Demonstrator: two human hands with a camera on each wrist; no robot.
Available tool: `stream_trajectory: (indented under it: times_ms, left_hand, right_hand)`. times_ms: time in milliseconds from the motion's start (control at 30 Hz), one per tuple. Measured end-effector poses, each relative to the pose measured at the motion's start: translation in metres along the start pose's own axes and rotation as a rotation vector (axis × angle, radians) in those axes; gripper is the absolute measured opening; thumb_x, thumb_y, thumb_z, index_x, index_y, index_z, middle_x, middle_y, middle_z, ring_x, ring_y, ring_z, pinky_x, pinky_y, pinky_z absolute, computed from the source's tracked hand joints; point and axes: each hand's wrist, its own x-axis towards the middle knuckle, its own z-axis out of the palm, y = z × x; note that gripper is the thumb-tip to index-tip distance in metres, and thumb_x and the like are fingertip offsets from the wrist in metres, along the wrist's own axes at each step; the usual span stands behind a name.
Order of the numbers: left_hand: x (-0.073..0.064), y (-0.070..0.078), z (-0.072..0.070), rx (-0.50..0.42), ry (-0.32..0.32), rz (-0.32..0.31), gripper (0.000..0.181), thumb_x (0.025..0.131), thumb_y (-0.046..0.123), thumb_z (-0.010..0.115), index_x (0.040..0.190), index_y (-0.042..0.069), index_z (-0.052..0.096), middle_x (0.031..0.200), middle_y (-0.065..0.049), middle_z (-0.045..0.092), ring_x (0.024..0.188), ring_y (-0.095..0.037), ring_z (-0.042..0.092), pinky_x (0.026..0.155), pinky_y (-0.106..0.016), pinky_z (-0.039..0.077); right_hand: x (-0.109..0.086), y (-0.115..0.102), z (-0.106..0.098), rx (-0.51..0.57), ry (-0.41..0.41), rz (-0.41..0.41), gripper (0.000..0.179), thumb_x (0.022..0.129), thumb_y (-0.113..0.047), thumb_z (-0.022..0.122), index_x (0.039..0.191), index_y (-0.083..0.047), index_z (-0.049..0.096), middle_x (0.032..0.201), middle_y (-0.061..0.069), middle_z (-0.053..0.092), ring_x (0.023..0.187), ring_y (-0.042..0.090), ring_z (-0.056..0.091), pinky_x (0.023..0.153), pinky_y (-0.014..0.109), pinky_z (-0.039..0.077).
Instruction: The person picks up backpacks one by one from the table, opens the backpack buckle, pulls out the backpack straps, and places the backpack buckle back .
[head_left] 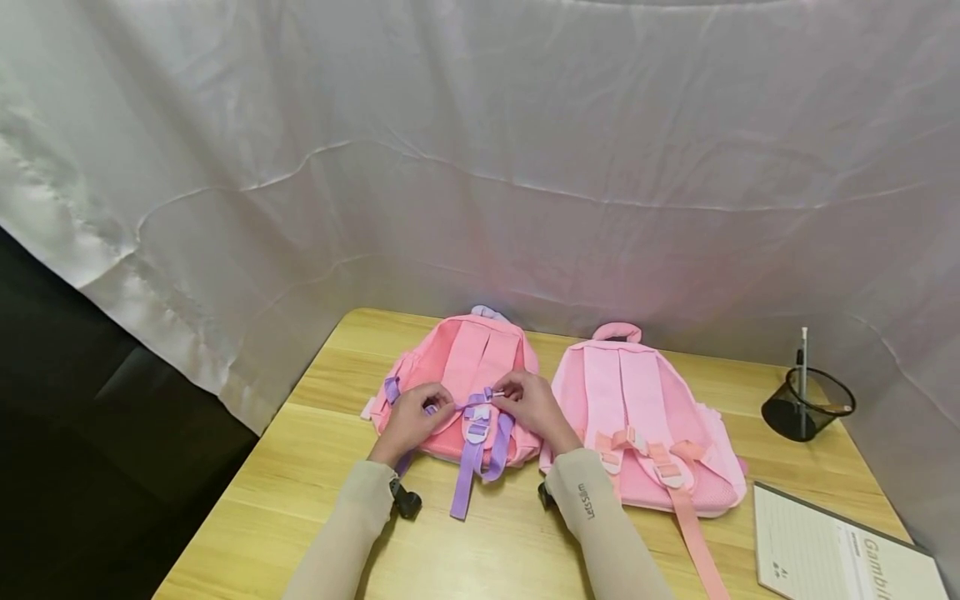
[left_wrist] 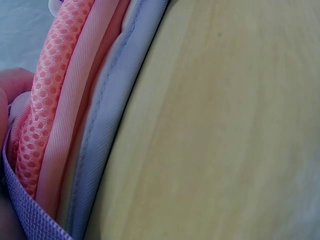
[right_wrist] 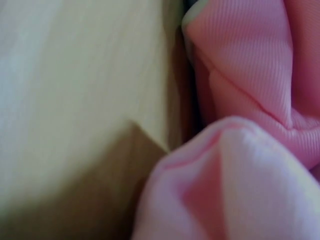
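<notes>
A coral-pink backpack lies back panel up on the table, its purple straps gathered at the lower middle. My left hand pinches a purple strap there from the left. Opposite it, my right hand pinches the strap's other side, with a small pale piece at its fingertips. Just below the fingers sit white buckles on the strap. In the left wrist view the mesh edge of the backpack and a purple strap show beside part of the hand. The right wrist view shows pink fabric but no fingers.
Right beside it lies a lighter pink backpack with orange straps, one hanging toward the table's front. Farther right stand a black mesh pen cup and a notebook. A grey curtain runs behind the wooden table.
</notes>
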Motion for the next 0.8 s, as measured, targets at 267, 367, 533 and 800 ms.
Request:
stream_trajectory:
  times_ms: [267,367,533,800]
  left_hand:
    - [-0.0005,-0.0007,0.0002,0.012,0.014,0.017,0.007,0.095,0.019,0.076,0.091,0.022,0.071,0.091,0.007,0.071,0.089,-0.008,0.065,0.085,-0.030,0.053]
    - [-0.0012,-0.0003,0.0005,0.012,0.013,0.018,0.005,0.095,0.019,0.076,0.091,0.021,0.072,0.090,0.009,0.070,0.089,-0.008,0.065,0.084,-0.029,0.053]
    - [-0.0015,0.0011,0.0004,0.002,0.011,-0.005,0.005,0.095,0.019,0.076,0.091,0.017,0.072,0.089,0.011,0.069,0.088,-0.009,0.064,0.084,-0.029,0.053]
    - [-0.0009,0.0026,-0.0013,0.005,0.005,-0.013,0.006,0.095,0.021,0.076,0.091,0.017,0.073,0.088,0.008,0.070,0.088,-0.010,0.064,0.084,-0.029,0.052]
  right_hand:
    - [-0.0010,-0.0018,-0.0015,0.042,0.008,-0.017,0.015,0.087,-0.014,0.084,0.100,-0.013,0.077,0.093,0.003,0.071,0.081,0.012,0.065,0.075,0.026,0.055]
    - [-0.0024,-0.0020,-0.0018,0.074,0.006,-0.013,0.018,0.087,-0.015,0.085,0.102,-0.012,0.077,0.096,0.005,0.072,0.083,0.013,0.066,0.076,0.027,0.056]
    - [-0.0049,-0.0051,-0.0042,0.129,-0.002,0.001,0.023,0.087,-0.015,0.084,0.108,-0.012,0.076,0.103,0.006,0.073,0.090,0.016,0.069,0.082,0.029,0.057]
    - [-0.0076,-0.0100,-0.0098,0.140,0.025,0.012,0.026,0.087,-0.012,0.084,0.111,-0.010,0.075,0.106,0.007,0.073,0.093,0.019,0.070,0.088,0.036,0.058]
